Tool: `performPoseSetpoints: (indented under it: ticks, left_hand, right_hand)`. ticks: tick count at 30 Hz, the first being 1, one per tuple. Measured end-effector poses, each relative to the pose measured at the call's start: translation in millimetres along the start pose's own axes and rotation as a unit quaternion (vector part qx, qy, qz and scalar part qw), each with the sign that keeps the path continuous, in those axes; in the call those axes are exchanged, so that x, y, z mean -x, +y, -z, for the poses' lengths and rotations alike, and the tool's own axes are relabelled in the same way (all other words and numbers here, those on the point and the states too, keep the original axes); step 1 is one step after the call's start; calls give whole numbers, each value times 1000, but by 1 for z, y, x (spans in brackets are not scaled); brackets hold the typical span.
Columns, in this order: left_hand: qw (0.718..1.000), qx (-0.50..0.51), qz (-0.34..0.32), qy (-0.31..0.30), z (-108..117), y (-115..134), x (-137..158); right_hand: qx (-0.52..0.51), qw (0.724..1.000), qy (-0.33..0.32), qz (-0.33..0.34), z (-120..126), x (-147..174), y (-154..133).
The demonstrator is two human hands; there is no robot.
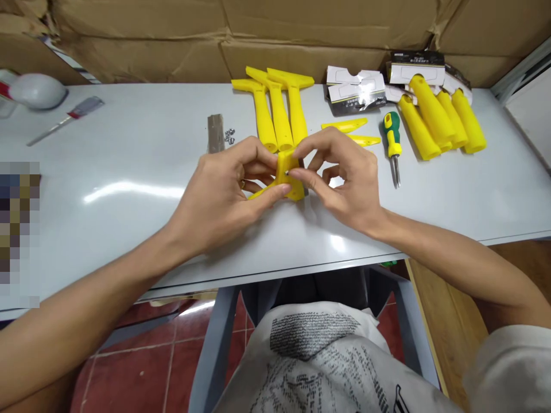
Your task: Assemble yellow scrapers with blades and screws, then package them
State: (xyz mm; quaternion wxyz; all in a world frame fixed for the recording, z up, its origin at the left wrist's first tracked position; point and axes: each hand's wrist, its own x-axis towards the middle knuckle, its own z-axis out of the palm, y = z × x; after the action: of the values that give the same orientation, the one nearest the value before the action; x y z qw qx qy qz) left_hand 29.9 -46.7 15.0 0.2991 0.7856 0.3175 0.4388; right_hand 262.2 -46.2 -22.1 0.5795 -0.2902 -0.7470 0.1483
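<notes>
My left hand [228, 195] is closed round a yellow plastic scraper [295, 189], with the thumb along its near side. The scraper's wide head faces right, and a dark blade edge shows there. My right hand [344, 178] pinches a small metal screw [287, 172] against the face of the head, its index finger touching the upper edge. My palm and fingers hide much of the scraper's handle. Just beyond lie three yellow scraper handles [282, 115] side by side. Loose screws [229, 136] sit beside a stack of grey metal blades [216, 133].
A green and yellow screwdriver [392, 135] and two thin yellow strips [344, 125] lie to the right. Behind them are several yellow tubular handles [430, 117] and packaging cards [357, 92]. Another screwdriver [71, 117] and a white rounded object [38, 90] lie left. Cardboard [301, 23] lines the back.
</notes>
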Motion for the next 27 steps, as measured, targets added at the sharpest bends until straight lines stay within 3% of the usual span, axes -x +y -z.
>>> performPoseSetpoints:
  ticks: [3, 6, 12, 15, 17, 19, 21, 24, 27]
  left_hand:
    - [999, -30, -24, 8, -1, -2, 1]
    - [996, -67, -53, 4, -3, -6, 0]
    - [988, -72, -122, 56, -14, -23, -2]
    - [983, -98, -138, 73, -19, -27, 0]
    - [980, -109, -144, 84, -20, -25, 2]
    - [976, -117, -160, 87, -23, -23, 4]
    - [971, -141, -181, 70, -26, -22, 6]
    - [946, -197, -252, 54, -33, -30, 4]
    - [919, -221, -325, 41, -37, -46, -2]
  right_hand:
    - [-19, 999, -22, -32, 4, -1, 1]
    - [3, 998, -59, -2, 11, -5, 2]
    - [-6, 994, -107, -34, 21, -15, -1]
    - [58, 984, -156, -70, 48, -32, -5]
    - [183, 970, -129, -98, 79, -47, 0]
    - [359, 920, -93, -124, 116, -59, 19]
    - [511, 830, -114, -193, 149, -65, 52]
    - [532, 771, -110, -332, 180, -65, 108]
    - [431, 840, -102, -313, 194, -61, 133]
